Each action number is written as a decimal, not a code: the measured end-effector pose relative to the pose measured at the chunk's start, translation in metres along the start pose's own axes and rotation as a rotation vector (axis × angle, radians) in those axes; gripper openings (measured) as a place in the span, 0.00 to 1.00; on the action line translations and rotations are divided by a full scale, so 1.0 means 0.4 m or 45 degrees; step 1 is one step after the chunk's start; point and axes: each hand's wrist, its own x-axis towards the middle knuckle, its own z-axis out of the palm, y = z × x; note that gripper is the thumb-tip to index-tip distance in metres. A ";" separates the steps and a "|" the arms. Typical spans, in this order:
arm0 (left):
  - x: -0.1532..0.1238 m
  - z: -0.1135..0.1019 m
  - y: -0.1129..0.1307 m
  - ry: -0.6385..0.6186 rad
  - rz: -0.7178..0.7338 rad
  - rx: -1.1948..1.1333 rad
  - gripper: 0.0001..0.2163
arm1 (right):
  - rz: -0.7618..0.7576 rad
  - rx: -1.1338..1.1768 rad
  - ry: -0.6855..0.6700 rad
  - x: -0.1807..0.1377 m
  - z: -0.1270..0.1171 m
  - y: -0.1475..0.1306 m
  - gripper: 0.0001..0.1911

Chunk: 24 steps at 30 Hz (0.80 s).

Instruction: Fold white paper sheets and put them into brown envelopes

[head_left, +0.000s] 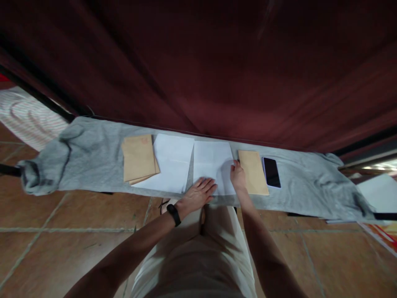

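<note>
My left hand (202, 192) lies flat with its fingers spread on the lower edge of a white sheet of paper (211, 159). At that sheet's right edge, my right hand (238, 176) has its fingers curled together; what they hold, if anything, is hidden. A brown envelope (254, 174) lies just right of my right hand. Left of the sheet are more white sheets (173, 159), partly covered by a small stack of brown envelopes (139, 159). A dark band circles my left wrist.
Grey cloth (96, 157) covers the long, narrow surface beneath the papers. A phone (272, 172) with a dark screen lies right of the single envelope. Dark red fabric (198, 74) rises behind the far edge. Tiled floor (102, 248) shows below.
</note>
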 end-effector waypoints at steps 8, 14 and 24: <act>0.015 0.006 0.002 -0.039 -0.003 -0.020 0.21 | -0.245 -0.165 0.189 -0.066 0.042 -0.014 0.25; 0.017 0.004 0.005 -0.050 0.001 -0.006 0.20 | -0.592 -0.032 0.162 -0.135 0.110 -0.006 0.24; -0.010 0.031 -0.010 0.061 -0.096 -0.018 0.24 | -0.730 0.006 0.116 -0.123 0.122 -0.004 0.24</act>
